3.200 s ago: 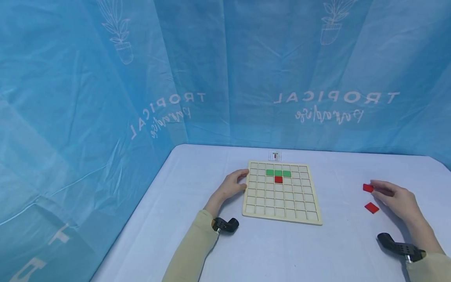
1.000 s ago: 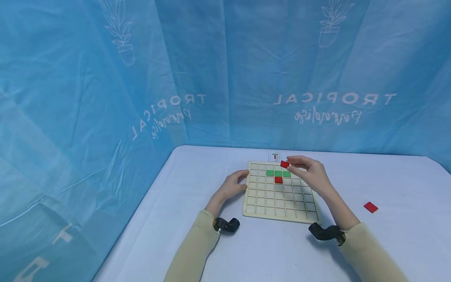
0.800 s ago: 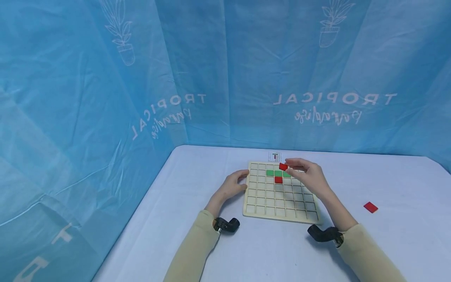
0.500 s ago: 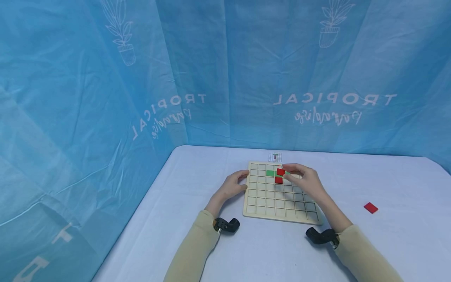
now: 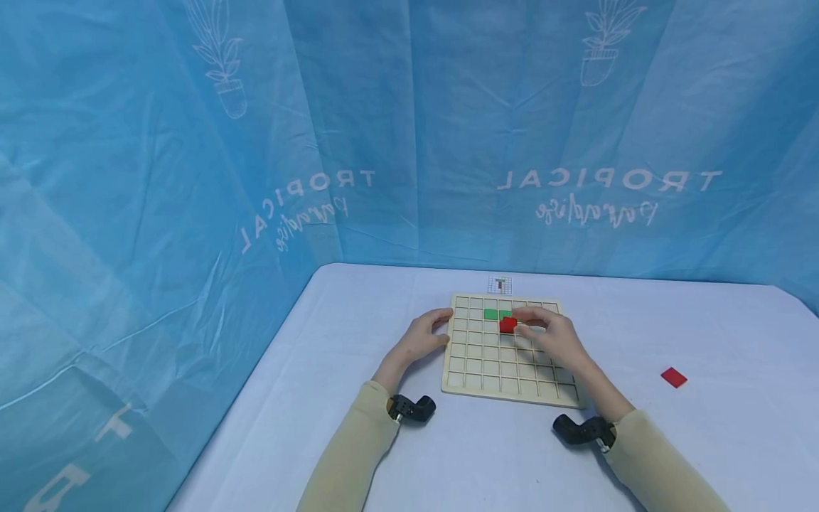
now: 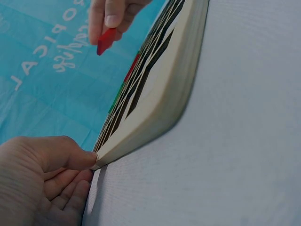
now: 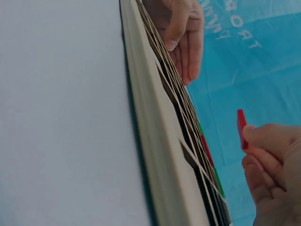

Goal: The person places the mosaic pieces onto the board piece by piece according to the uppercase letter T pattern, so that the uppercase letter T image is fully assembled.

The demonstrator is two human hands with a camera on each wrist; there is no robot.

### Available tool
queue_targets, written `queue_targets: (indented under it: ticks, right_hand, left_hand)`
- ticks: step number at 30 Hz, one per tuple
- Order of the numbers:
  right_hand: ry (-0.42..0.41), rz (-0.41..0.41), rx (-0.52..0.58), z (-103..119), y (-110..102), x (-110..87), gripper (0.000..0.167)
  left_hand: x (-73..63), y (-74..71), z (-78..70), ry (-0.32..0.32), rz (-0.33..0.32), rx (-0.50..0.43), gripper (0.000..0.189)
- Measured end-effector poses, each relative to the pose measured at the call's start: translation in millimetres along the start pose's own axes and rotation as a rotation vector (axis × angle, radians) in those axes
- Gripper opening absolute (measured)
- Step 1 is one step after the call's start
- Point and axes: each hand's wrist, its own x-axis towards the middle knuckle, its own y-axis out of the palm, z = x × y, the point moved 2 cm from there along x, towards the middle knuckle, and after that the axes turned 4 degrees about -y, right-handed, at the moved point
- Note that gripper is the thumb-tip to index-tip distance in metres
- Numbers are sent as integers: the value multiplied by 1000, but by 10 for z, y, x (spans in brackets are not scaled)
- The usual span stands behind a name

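Observation:
My right hand (image 5: 555, 338) pinches a red square tile (image 7: 241, 128) between thumb and fingers, above the wooden grid board (image 5: 473, 370). In the left wrist view this held tile (image 6: 106, 41) is tilted and clear of the board. Below it on the board is another red tile (image 6: 132, 67), mostly covered in the head view. Two green tiles (image 5: 490, 314) show in an upper row; the right hand hides a third. My left hand (image 5: 422, 336) rests at the board's left edge, thumb and fingers spread apart and touching the side.
A loose red tile (image 5: 674, 377) lies on the white-covered table (image 5: 486, 455), right of the board. Behind the board lies a small printed card (image 5: 500, 285) with a coloured T on a grid. Blue curtains (image 5: 512, 142) stand at the back and left.
My right hand picked up a red tile at the right, carried it left over the board, then lowered it toward the placed red tile. The left hand stayed at the board's edge.

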Motion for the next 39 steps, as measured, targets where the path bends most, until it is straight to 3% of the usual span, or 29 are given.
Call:
queue_targets:
  ticks: [10,18,25,39]
  right_hand:
    - [-51,20,-51,-148,69,-31,32]
    - [-110,48,-120,-153,98,-46,33]
    - [-115,73,-167,-149,107,-58,35]
    - [-173,76,-166,-136,103,-74,34]
  left_hand:
    - [-5,-3,-14,-11,1,2,57]
    - [-8,-12,-24,-4,4,-5,57]
    - [2,-1,0,-2,1,0,57]
    - [-10,-3,-17,-3,2,-3,57]
